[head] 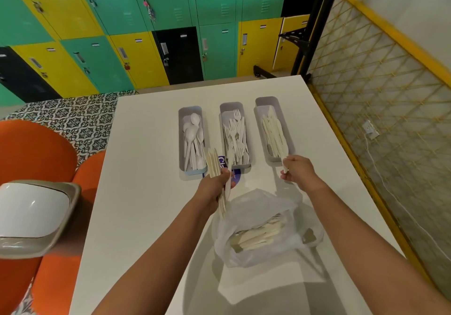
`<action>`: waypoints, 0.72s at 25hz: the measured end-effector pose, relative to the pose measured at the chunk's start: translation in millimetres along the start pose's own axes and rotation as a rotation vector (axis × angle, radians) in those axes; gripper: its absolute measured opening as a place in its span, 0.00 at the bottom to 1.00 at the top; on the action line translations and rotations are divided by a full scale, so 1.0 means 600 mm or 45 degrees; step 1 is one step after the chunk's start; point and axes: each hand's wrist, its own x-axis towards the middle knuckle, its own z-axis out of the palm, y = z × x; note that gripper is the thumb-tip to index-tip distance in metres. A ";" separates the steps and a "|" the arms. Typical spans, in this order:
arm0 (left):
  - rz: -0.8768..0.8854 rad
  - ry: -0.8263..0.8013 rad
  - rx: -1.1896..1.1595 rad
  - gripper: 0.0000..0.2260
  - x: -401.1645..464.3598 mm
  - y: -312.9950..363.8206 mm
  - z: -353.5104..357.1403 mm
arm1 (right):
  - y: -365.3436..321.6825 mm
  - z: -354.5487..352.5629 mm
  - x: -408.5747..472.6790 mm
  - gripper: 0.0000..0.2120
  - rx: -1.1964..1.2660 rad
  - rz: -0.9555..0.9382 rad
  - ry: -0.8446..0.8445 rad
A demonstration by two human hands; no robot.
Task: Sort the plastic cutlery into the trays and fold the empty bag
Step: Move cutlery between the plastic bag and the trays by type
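Three grey trays stand side by side on the white table (151, 217): the spoon tray (181, 143) on the left, the fork tray (222, 109) in the middle, the knife tray (290, 147) on the right. My left hand (214, 185) grips a bundle of plastic knives (212, 164) in front of the spoon and fork trays. My right hand (296, 170) pinches the handle of a single knife (284, 162) at the near end of the knife tray. A clear plastic bag (258, 207) with more cutlery in it lies between my forearms.
A blue-and-white label or pack (235, 174) lies under the near end of the fork tray. A lidded bin (31, 217) and orange chairs (36, 148) stand left of the table. A mesh screen with a yellow frame (380, 109) runs along the right edge. Lockers line the far wall.
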 end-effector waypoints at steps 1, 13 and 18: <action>-0.001 -0.001 0.013 0.12 0.002 0.007 0.004 | -0.007 -0.003 0.016 0.10 -0.010 0.031 0.025; -0.090 0.027 0.031 0.03 0.043 0.026 0.026 | -0.071 0.015 0.118 0.13 -0.386 -0.094 0.170; -0.061 0.057 -0.002 0.11 0.061 0.014 0.024 | -0.060 0.051 0.039 0.12 -0.329 -0.188 -0.102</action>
